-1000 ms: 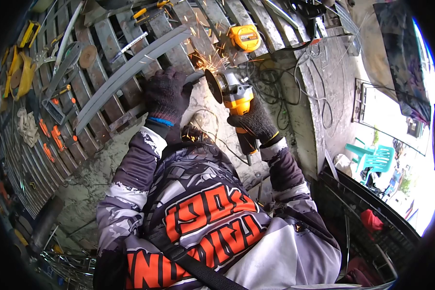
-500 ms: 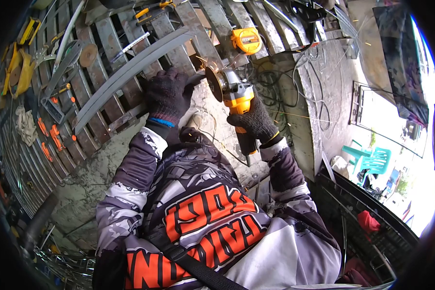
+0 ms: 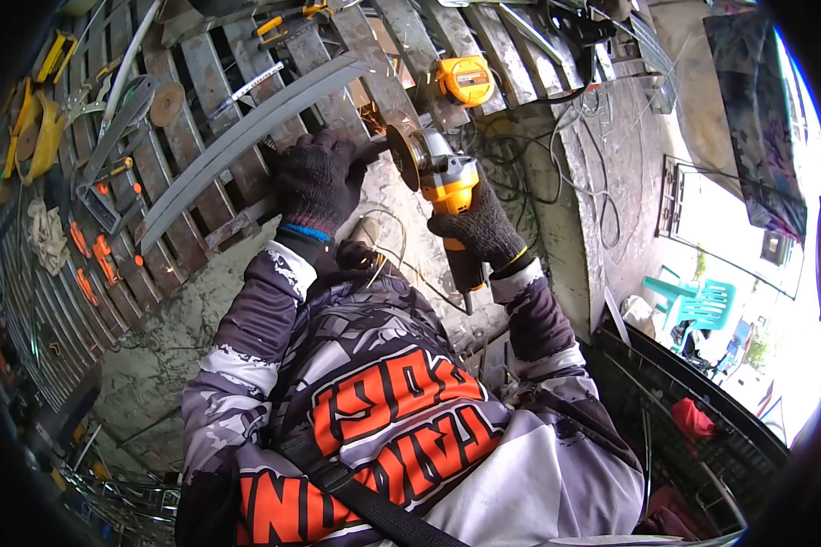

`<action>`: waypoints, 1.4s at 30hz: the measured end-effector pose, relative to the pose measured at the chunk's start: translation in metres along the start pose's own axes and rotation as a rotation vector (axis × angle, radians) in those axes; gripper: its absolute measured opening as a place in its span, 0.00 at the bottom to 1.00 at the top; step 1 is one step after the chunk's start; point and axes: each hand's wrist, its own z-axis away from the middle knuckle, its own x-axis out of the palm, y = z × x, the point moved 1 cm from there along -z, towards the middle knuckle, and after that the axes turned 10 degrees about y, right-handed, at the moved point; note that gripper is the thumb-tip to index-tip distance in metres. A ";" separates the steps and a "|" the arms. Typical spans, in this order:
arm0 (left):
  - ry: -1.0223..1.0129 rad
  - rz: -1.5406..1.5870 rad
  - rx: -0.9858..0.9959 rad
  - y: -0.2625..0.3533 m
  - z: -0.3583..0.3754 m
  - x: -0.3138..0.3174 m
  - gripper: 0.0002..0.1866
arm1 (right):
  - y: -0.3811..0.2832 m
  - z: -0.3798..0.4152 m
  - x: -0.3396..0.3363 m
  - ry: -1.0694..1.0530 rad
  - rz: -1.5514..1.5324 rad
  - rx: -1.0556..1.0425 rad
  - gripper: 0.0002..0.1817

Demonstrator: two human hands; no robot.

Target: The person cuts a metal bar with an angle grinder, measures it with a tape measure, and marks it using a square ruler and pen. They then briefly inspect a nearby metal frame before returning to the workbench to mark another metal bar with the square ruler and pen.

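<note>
My right hand (image 3: 485, 226), in a dark knit glove, is wrapped round the body of a yellow and black angle grinder (image 3: 451, 187). The grinder's disc (image 3: 402, 157) stands on edge at the end of a dark metal bar (image 3: 374, 147). My left hand (image 3: 317, 180), gloved as well, is closed over that bar just left of the disc; its fingertips are partly hidden. A few sparks show near the disc and lower down by a shoe (image 3: 367, 230). Beyond my left hand lies a curved grey metal strip (image 3: 246, 137) across the slats.
A slatted metal bench (image 3: 146, 260) carries a yellow tape measure (image 3: 466, 80), orange clamps (image 3: 106, 258) and a metal square (image 3: 109, 205). Black cables (image 3: 566, 173) loop on the right. A green plastic chair (image 3: 698, 305) stands farther right.
The spark stream above and to the right of the disc has thinned, and sparks now show lower, near the shoe. Both hands and the grinder stay almost in place.
</note>
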 end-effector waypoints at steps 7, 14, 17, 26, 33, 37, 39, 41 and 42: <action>0.036 -0.016 0.018 -0.002 0.002 0.004 0.17 | -0.014 0.001 0.002 -0.028 -0.046 0.015 0.56; 0.060 -0.035 0.018 -0.001 0.003 0.005 0.17 | -0.016 0.000 0.001 -0.036 -0.057 0.036 0.57; 0.006 -0.043 0.016 -0.001 0.001 0.002 0.17 | -0.004 -0.002 0.001 -0.021 -0.026 0.051 0.58; 0.054 -0.023 0.027 -0.003 0.003 0.008 0.16 | -0.010 -0.006 0.000 -0.057 -0.023 0.019 0.61; 0.064 -0.008 0.007 0.001 0.002 0.003 0.15 | -0.008 -0.007 -0.001 -0.047 -0.030 0.040 0.66; 0.048 -0.049 0.024 0.002 0.002 0.003 0.16 | -0.014 -0.007 -0.001 -0.036 -0.020 0.046 0.62; 0.052 -0.064 0.027 0.001 0.002 0.004 0.16 | -0.018 -0.009 0.000 -0.049 -0.039 0.004 0.57; 0.025 -0.005 0.012 0.001 0.001 0.005 0.17 | -0.021 -0.009 -0.001 -0.060 -0.058 -0.040 0.53; 0.027 -0.005 0.013 0.001 0.001 0.003 0.17 | -0.023 -0.009 -0.001 -0.063 -0.067 -0.014 0.50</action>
